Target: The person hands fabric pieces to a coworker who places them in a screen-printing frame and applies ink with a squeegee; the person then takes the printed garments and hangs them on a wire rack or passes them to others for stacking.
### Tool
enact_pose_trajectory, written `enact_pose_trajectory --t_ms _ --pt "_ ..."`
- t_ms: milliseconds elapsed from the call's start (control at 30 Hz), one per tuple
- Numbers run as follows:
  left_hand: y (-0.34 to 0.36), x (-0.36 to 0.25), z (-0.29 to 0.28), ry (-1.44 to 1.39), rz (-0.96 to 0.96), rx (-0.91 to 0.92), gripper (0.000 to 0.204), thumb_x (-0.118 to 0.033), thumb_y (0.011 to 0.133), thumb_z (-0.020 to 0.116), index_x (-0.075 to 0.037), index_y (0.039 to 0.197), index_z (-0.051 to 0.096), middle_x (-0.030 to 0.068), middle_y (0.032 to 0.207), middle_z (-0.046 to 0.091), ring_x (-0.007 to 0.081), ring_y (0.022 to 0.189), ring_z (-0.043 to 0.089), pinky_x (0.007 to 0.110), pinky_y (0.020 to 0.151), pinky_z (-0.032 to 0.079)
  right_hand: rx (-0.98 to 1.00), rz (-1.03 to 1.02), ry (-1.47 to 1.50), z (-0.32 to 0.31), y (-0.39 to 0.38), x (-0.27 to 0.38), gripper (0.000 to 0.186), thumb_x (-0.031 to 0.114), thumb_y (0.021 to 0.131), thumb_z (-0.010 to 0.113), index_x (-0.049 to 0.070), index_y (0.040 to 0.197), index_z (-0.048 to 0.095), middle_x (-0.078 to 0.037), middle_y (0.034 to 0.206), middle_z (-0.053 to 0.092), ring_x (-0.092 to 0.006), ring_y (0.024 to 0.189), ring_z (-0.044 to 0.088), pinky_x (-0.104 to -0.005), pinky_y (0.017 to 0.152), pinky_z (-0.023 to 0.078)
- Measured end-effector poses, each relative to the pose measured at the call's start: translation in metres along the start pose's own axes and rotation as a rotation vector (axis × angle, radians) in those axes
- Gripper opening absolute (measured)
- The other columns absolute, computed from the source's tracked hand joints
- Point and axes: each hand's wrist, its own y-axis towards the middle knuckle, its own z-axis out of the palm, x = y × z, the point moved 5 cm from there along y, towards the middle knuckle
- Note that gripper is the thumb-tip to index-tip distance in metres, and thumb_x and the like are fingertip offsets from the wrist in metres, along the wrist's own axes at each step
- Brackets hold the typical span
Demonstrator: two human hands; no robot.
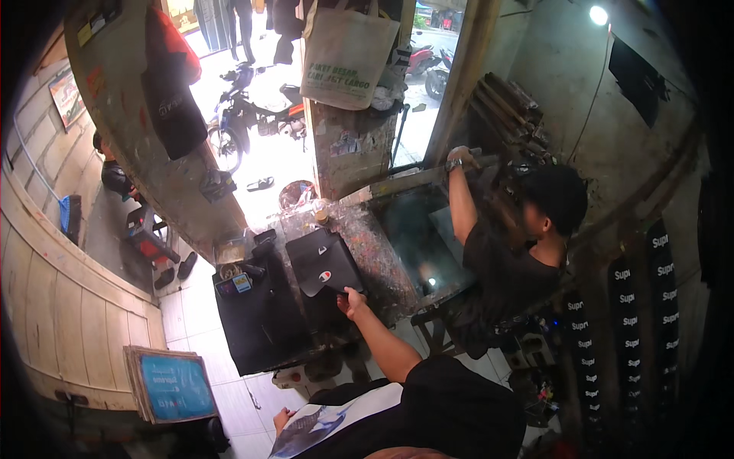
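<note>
At the far left of our view, a wood-framed screen [174, 387] with a flat blue face leans low near the plank wall. Next, a smooth, matt black sheet [264, 321] covers the near left corner of the worktop [372, 258], whose wood is rough and crusted with paint. Our left hand [282, 420] hangs low beside our printed shirt, well apart from the worktop; the shirt hides part of it, so we cannot tell how its fingers stand. On the worktop, right of the sheet, lies a black panel [317, 258], flat and supple-looking, roughly rectangular with rounded corners, bearing a round red-and-white emblem. Our right hand [352, 303] is the nearer one, at the panel's near right corner; the panel stretches ahead and leftward from its fingers, long axis running away from us. Those fingers sit narrow at the edge, though whether they pinch it we cannot tell. Further right lies a glossy dark glass pane [419, 249], beside a black-capped co-worker [508, 264].
</note>
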Motion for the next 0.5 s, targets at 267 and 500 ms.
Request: enact_pose_trajectory --t_ms 267,500 --pt "0.002 -0.123 0.024 -0.182 0.067 0.182 0.026 -0.026 0.089 0.043 -0.004 0.099 0.053 0.0083 0.087 0.062 0.0196 0.067 0.062 0.029 0.053 0.048 0.054 -0.652 -0.400 0.042 -0.040 0.080 0.030 0.031 0.085 0.054 0.003 0.076 0.058 -0.003 0.073 0.057 -0.0167 0.055 0.055 -0.0298 0.046 0.049" --pt "-0.066 -0.281 0.048 -0.256 0.458 0.423 0.028 -0.027 0.090 0.047 -0.004 0.103 0.055 0.0076 0.088 0.064 0.0163 0.072 0.061 0.026 0.061 0.049 -0.043 -1.451 -0.943 0.114 -0.214 0.093 0.039 0.027 0.082 0.056 -0.004 0.058 0.053 -0.022 0.051 0.043 -0.0317 0.045 0.050 -0.0399 0.046 0.036"
